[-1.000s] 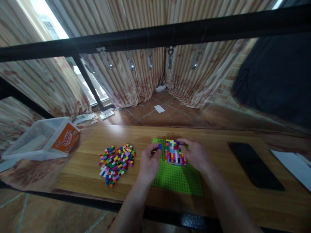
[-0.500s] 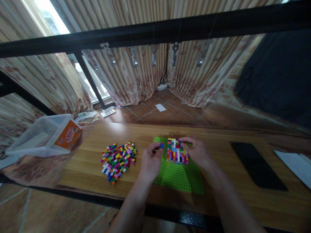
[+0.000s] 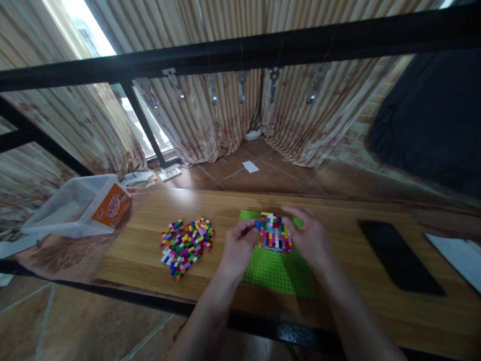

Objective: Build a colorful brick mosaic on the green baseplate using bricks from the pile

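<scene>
My left hand (image 3: 240, 245) pinches a small blue toy brick (image 3: 257, 224) between thumb and forefinger, at the left side of a many-coloured brick block (image 3: 275, 235). Whether the blue brick touches the block, I cannot tell. The block sits on the upper part of a green studded baseplate (image 3: 278, 273). At the block's right edge is my right hand (image 3: 311, 235), its thumb and forefinger apart with nothing seen between them. A loose pile of coloured bricks (image 3: 188, 245) lies on the table to the left.
The wooden table (image 3: 143, 240) carries a dark flat slab like a phone or tablet (image 3: 398, 256) and white paper (image 3: 456, 258) at right. A clear plastic bin (image 3: 71, 210) with an orange label stands beyond the left end. A black rail (image 3: 240, 52) with hanging hooks crosses behind.
My left hand has moved right with the blue brick, up to the block's left side. The right hand's thumb and forefinger have spread apart at the block's upper right. The view has shifted slightly.
</scene>
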{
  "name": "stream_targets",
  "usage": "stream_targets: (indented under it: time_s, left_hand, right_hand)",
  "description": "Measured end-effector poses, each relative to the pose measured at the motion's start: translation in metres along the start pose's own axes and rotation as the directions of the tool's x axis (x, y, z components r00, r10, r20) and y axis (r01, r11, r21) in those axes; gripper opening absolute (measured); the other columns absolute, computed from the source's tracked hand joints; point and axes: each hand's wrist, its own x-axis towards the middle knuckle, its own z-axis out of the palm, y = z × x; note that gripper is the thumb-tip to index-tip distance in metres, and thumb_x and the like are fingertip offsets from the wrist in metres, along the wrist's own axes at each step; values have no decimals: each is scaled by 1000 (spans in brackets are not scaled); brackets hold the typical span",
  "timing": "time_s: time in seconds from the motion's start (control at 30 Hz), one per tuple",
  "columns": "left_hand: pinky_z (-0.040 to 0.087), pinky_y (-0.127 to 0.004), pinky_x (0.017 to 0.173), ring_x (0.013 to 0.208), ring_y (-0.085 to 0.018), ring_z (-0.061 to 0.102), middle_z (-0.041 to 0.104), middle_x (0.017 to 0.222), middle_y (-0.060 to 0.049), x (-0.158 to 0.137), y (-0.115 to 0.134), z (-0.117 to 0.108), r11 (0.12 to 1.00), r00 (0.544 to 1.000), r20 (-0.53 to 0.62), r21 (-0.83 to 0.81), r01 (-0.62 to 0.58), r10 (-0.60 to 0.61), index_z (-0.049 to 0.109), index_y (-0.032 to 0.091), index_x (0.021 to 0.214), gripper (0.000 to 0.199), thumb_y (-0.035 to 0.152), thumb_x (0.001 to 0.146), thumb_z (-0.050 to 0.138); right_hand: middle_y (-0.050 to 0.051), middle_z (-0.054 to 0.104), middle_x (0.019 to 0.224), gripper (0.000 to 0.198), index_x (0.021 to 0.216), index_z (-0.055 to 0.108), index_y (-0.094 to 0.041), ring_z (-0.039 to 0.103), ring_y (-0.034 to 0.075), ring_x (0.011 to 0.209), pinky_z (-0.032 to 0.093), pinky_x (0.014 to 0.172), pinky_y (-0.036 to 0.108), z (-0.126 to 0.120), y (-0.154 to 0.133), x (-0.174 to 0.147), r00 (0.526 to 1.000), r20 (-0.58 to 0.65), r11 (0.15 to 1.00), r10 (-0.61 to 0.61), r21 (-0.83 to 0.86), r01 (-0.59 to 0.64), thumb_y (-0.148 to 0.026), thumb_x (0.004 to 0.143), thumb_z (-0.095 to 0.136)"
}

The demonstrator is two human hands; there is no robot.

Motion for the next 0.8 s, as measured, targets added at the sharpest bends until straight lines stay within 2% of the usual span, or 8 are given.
stream_targets:
  time_s: [0.07,0.17,0.27,0.43,0.63,0.8]
  left_hand:
    - [33,-22,56,55,-8,42,58,62,3,-2,2,1,999,1000,13,-37,22,-22,73,15,78,13,22,67,69]
    - [36,-23,58,56,-8,44,59,62,3,-3,4,2,998,999,47,-53,22,-20,74,15,80,16,23,67,71]
    - [38,-24,60,58,-9,48,62,64,2,-2,2,2,999,997,74,-30,-11,13,74,15,83,19,22,66,72]
    - [42,-23,63,64,-11,56,66,69,1,0,-2,1,999,992,123,42,-32,26,71,15,89,22,19,67,70]
    - [45,-24,67,70,-13,62,70,77,-1,-2,-3,-2,988,968,252,151,-25,-14,68,15,101,31,17,70,71]
    - [45,-24,69,75,-14,63,71,82,-3,-6,-6,1,980,932,363,182,-75,4,66,16,101,32,19,70,73]
  right_hand:
    - [9,70,111,26,108,73,-25,62,25,107,46,99,46,-6,-15,-3,999,-12,996,-51,69,51,-34,90,56]
    - [6,69,113,25,112,71,-27,63,22,107,48,98,43,-11,-34,-8,985,147,982,-91,177,64,-32,89,61]
    - [4,68,111,32,116,69,-29,62,22,106,49,95,41,-9,-42,-13,955,281,977,-96,208,37,-27,84,67]
    - [4,68,107,26,109,73,-29,64,22,103,49,94,40,-9,-41,-15,935,345,980,-81,198,12,-26,84,67]
    - [4,71,112,25,111,74,-30,64,22,108,48,98,39,-28,-38,-17,875,478,973,-77,227,-39,-30,89,62]
    - [0,74,92,13,89,75,-26,68,20,90,50,87,33,-42,-27,-22,826,564,961,-1,228,-155,-33,87,64]
